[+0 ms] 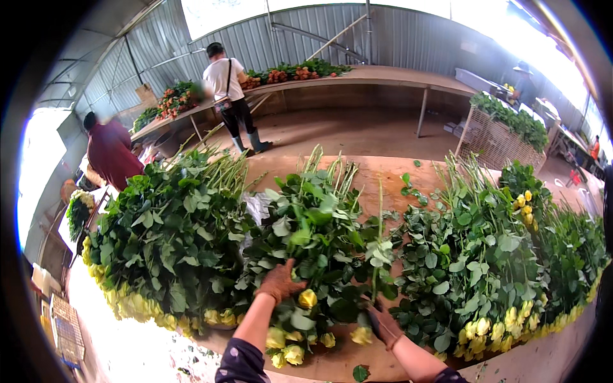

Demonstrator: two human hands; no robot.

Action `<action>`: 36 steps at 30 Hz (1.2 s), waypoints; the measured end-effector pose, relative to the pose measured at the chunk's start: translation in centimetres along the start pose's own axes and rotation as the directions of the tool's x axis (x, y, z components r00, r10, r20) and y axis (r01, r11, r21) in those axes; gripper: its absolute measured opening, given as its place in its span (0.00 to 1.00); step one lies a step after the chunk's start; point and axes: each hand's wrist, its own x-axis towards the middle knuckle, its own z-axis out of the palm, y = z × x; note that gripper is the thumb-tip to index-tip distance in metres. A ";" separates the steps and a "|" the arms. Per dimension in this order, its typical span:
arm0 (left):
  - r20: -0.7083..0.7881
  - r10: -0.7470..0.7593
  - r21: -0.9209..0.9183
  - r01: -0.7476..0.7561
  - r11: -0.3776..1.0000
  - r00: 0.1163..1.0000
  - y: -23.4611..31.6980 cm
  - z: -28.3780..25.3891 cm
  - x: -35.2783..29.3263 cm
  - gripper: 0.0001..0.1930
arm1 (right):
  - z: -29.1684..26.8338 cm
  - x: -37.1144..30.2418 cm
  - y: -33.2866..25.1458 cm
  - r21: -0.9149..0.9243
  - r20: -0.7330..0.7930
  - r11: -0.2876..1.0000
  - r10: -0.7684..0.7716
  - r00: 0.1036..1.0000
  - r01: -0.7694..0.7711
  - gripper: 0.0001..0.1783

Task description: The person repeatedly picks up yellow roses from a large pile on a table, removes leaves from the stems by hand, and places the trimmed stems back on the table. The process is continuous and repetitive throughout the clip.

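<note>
My left hand (280,284), in a brown work glove, is closed at the blossom end of the middle pile of roses (319,217). A yellow rose (308,299) shows right beside its fingers, and the leaves above are blurred. Farther right, my right hand (385,325), also gloved, closes on a single rose stem (377,274) that points away from me. Its fingertips are partly hidden by leaves. A yellow bloom (361,335) hangs just left of this hand. More yellow blooms (284,348) lie at the near table edge, below my left hand.
Large piles of yellow roses lie left (172,242) and right (472,255) on the wooden table (364,175), blooms toward me. A person in white (223,76) stands at a back bench (383,75) with orange flowers. Another person in dark red (113,150) is at left. A crate (491,137) holds greenery.
</note>
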 end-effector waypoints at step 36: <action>0.203 0.358 -0.589 -0.179 0.788 0.911 20.1 29.6 -7.1 0.21 | -17.8 -16.9 -4.8 -0.759 -0.185 0.650 -0.152 0.971 -0.043 0.28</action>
